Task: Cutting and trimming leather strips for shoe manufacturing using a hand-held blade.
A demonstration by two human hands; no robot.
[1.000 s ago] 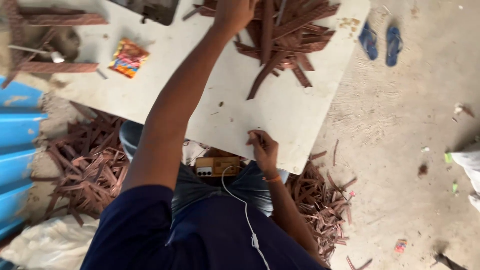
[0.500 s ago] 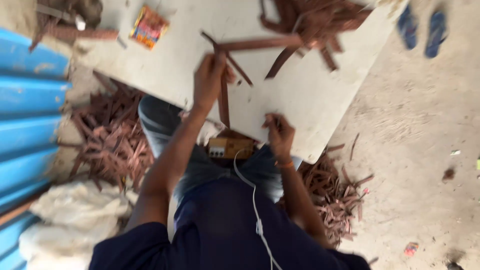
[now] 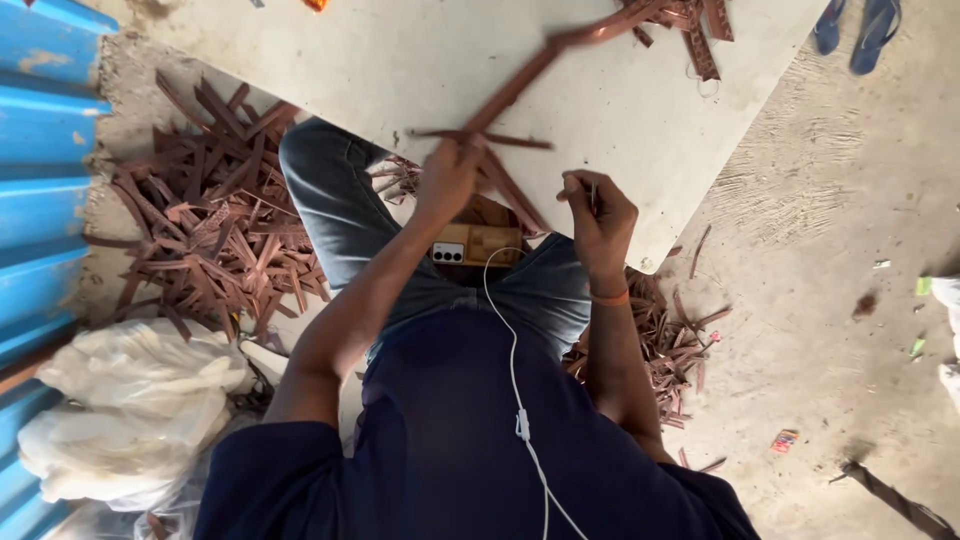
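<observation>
Reddish-brown flat strips (image 3: 520, 85) bunched at near edge of pale slab table (image 3: 330, 60) | left hand (image 3: 447, 180) fingers curled shut around bundle's near end | right hand (image 3: 597, 205) pinching thin dark tool (image 3: 592, 190), just right of bundle | judgement: grip low, steady strips on slab | scrap pile (image 3: 215, 230) on floor, left.

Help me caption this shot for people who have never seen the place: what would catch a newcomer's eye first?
The left hand grips a bundle of long reddish-brown strips over the pale board, near its front edge. The right hand pinches something thin beside it. A big heap of the same strips covers the ground at the left, next to blue corrugated sheeting.
</observation>
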